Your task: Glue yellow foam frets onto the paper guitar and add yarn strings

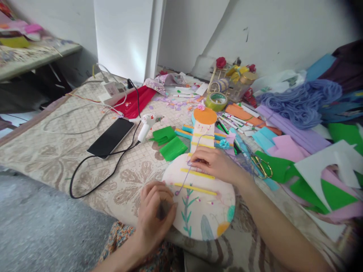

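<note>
A white craft guitar (195, 211) lies at the table's front edge, with drawn plants, yellow strips across it and an orange disc (204, 116) on its head. Purple yarn (185, 179) runs from a small curl on the guitar's body up toward the neck. My right hand (215, 162) rests over the upper body, its fingers closed together at the yarn. At the left rim of the body, my left hand (155, 206) is curled with thumb and fingers drawn in; what they hold, if anything, is hidden. Blue sticks (184, 132) pass out sideways from the head.
Left of the guitar are green crepe pieces (172, 147), a white glue gun (146, 126), a black phone (110, 138) and a looped black cable (74, 181). Scissors (262, 166), paper scraps, markers and a blue yarn bundle (300, 100) crowd the right. Tape (216, 101) stands behind.
</note>
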Demonstrator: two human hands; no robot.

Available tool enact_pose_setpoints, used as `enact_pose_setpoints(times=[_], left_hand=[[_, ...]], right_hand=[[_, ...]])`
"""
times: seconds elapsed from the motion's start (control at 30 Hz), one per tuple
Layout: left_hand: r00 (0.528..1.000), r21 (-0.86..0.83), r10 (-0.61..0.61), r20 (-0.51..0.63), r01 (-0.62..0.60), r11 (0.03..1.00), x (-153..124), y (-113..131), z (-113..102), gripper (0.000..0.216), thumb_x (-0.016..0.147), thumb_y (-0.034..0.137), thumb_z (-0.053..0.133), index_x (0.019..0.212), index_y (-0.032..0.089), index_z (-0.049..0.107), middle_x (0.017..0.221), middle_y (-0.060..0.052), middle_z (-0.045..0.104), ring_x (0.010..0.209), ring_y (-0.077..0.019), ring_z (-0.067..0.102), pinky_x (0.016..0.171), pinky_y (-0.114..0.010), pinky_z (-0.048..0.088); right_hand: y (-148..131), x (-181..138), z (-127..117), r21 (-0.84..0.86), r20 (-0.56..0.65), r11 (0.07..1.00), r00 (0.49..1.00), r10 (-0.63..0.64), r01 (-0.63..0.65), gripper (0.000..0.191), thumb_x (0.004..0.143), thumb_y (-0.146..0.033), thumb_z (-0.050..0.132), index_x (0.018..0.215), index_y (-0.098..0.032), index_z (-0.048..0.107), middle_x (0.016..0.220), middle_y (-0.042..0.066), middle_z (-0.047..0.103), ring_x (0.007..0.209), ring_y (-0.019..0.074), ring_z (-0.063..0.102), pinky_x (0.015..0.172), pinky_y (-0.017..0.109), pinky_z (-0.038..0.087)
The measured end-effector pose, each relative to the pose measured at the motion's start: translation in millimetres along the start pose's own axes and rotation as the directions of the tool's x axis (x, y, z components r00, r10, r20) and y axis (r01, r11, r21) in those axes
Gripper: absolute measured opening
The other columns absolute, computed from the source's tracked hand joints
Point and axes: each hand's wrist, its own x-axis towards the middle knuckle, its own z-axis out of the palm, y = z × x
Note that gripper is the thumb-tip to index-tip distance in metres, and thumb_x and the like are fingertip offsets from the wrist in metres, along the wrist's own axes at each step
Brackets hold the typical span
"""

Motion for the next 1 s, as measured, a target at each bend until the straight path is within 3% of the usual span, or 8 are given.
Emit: enact_pose_setpoints(times=[0.43, 0.63, 1.0], left_hand=[[0.997, -0.037, -0.042, -0.070, 0.039, 0.999, -1.7, -3.1, 1.5, 0.023, 0.078, 0.011, 0.069, 0.077, 0.020, 0.048, 0.089, -0.001, 0.059, 0.087, -0.0172, 0.054, 0.080, -0.033, 0.042], [0.987, 0.004, -0.150, -0.057, 0.151, 0.989, 5.4, -1.2, 6.2, 0.025, 0.077, 0.007, 0.062, 0.078, 0.021, 0.041, 0.094, -0.002, 0.058, 0.094, -0.0200, 0.051, 0.084, -0.036, 0.039], [0.927, -0.205, -0.369, -0.060, 0.351, 0.914, 0.0, -0.8, 21.2, 0.027, 0.076, 0.010, 0.056, 0.091, 0.023, 0.038, 0.109, -0.008, 0.049, 0.110, -0.0233, 0.049, 0.094, -0.042, 0.039]], right_hand=[[3.8, -4.0, 2.9, 0.014, -0.030, 1.000, 1.000, 0.009, -0.009, 0.005, 0.090, -0.016, 0.061, 0.086, -0.018, 0.065, 0.087, 0.003, 0.068, 0.080, 0.0172, 0.063, 0.071, 0.027, 0.044], [4.0, -3.9, 3.0, 0.023, -0.050, 1.000, 0.999, -0.003, 0.005, 0.006, 0.090, -0.017, 0.061, 0.085, -0.018, 0.065, 0.085, 0.003, 0.068, 0.078, 0.0163, 0.062, 0.070, 0.026, 0.043], [1.9, -3.6, 1.4, 0.025, -0.046, 1.000, 0.999, -0.004, 0.005, 0.006, 0.090, -0.016, 0.061, 0.085, -0.018, 0.065, 0.085, 0.003, 0.068, 0.078, 0.0160, 0.062, 0.069, 0.026, 0.043]])
